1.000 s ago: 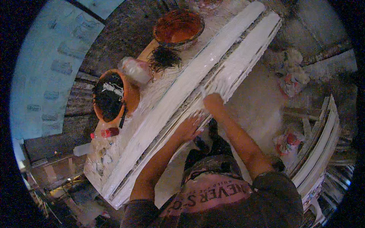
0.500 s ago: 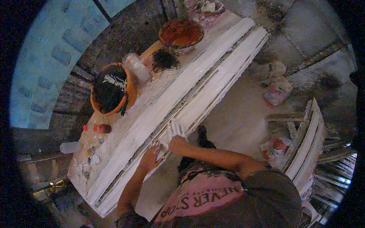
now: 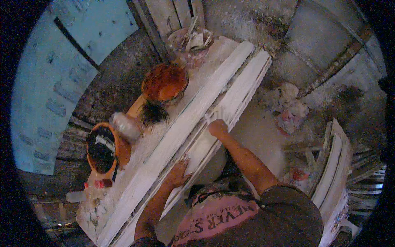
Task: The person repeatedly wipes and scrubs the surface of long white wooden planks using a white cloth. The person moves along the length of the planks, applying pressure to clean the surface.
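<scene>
Two long white plaster-like strips run diagonally across the table, the far strip [image 3: 181, 127] beside the near strip [image 3: 236, 99], with a dark groove between them. My right hand [image 3: 217, 128] lies on the near strip at its middle. Its white-coated fingers are stretched along the wet surface and slightly blurred; nothing shows in them. Closer to me, my left hand [image 3: 179, 172] rests on the same strip, fingers extended and smeared with white. No tool shows in either hand.
Along the table's far side stand an orange-brown basin [image 3: 175, 90], a clump of dark fibres [image 3: 154, 114], a clear plastic bottle [image 3: 126, 126] and an orange-rimmed bucket [image 3: 123, 153]. Red small items [image 3: 103, 183] lie nearer. More white strips [image 3: 329, 168] lean at the right.
My right hand has slid up and away along the near strip, its arm now straighter. My left hand stays on the strip closer to me. The whole view has shifted.
</scene>
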Action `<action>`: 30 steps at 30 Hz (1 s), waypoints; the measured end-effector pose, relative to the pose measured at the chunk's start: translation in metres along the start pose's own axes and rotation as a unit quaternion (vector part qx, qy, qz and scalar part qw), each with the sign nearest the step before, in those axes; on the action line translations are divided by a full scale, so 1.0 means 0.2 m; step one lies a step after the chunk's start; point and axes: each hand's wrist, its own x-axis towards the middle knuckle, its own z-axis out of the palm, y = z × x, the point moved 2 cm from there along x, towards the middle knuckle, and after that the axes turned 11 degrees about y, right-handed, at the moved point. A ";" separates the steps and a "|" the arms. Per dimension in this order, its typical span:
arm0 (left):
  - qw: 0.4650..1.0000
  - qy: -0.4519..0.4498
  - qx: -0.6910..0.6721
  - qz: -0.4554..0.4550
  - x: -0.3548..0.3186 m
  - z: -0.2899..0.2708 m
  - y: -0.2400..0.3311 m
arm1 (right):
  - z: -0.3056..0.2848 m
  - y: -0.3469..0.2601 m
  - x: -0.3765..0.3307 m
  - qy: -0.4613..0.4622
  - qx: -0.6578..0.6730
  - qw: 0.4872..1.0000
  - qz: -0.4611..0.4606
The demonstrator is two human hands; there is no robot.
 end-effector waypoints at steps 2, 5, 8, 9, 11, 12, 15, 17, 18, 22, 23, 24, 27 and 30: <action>0.999 0.013 0.001 0.030 0.32 0.02 0.08 | -0.10 0.40 0.17 -0.020 0.044 0.997 0.052; 0.999 0.003 -0.021 0.030 0.76 0.04 0.23 | -0.28 0.88 0.41 -0.078 0.025 0.996 0.037; 0.999 0.001 0.030 0.038 1.22 0.08 0.37 | -0.41 1.28 0.59 -0.061 -0.007 0.998 0.020; 0.998 0.017 0.015 0.052 1.38 0.09 0.42 | -0.44 1.42 0.65 -0.025 -0.007 0.998 0.060; 0.996 0.052 -0.018 0.074 1.66 0.11 0.50 | -0.47 1.63 0.74 0.021 -0.031 0.996 0.087; 0.995 0.062 -0.012 0.075 1.79 0.14 0.54 | -0.48 1.72 0.77 0.041 -0.039 0.994 0.098; 0.995 0.059 0.033 0.079 2.07 0.22 0.66 | -0.48 1.88 0.83 0.066 -0.058 0.989 0.123; 0.995 0.042 0.047 0.083 2.15 0.25 0.71 | -0.46 1.88 0.83 0.036 -0.077 0.990 0.116; 0.995 0.032 0.042 0.083 2.16 0.26 0.73 | -0.44 1.85 0.82 0.033 -0.063 0.994 0.086; 0.996 0.013 -0.003 0.088 2.03 0.27 0.70 | -0.34 1.57 0.71 -0.006 -0.040 0.999 -0.004; 0.995 0.024 -0.007 0.099 1.96 0.25 0.68 | -0.31 1.49 0.67 -0.009 -0.043 0.999 -0.027; 0.993 0.034 -0.011 0.111 1.87 0.24 0.66 | -0.28 1.40 0.62 -0.013 -0.031 0.999 -0.016; 0.994 0.022 -0.005 0.103 1.55 0.20 0.56 | -0.18 1.12 0.45 -0.088 -0.004 0.996 0.017; 0.998 -0.052 0.008 0.021 1.20 0.18 0.46 | -0.17 0.80 0.23 -0.122 0.006 0.992 -0.012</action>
